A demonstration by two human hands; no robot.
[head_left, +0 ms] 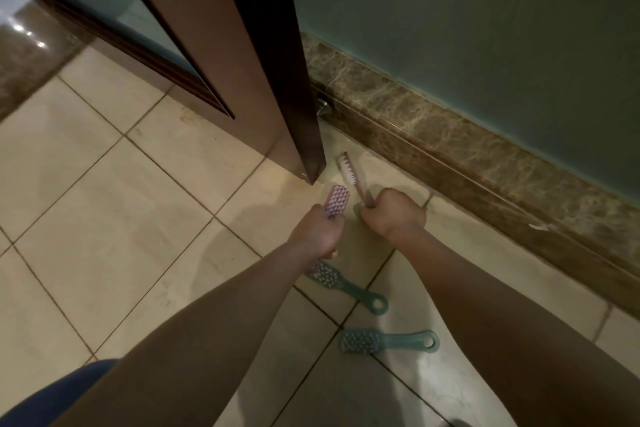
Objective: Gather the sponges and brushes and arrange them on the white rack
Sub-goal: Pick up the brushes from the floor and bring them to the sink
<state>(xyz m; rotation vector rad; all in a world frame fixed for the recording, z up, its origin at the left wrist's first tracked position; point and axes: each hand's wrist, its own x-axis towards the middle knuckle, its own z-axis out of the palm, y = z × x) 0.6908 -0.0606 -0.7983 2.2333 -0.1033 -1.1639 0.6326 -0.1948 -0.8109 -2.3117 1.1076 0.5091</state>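
Note:
My left hand (pixel 317 234) grips the handle of a pink brush (pixel 94 199). Its bristled head sticks up past my fingers. My right hand (pixel 393 213) grips a second pink brush (pixel 349 172), whose white bristles point away toward the door corner. Two teal brushes lie on the floor tiles below my hands: one (pixel 346 286) partly hidden under my left wrist, the other (pixel 388 341) nearer to me, bristles up. No sponge and no white rack are in view.
A dark brown door (pixel 242 62) stands open with its lower corner just above the brushes. A marble skirting board (pixel 485 156) runs along the green wall on the right. Beige floor tiles (pixel 121 218) spread to the left. A blue cloth edge (pixel 52 399) shows at bottom left.

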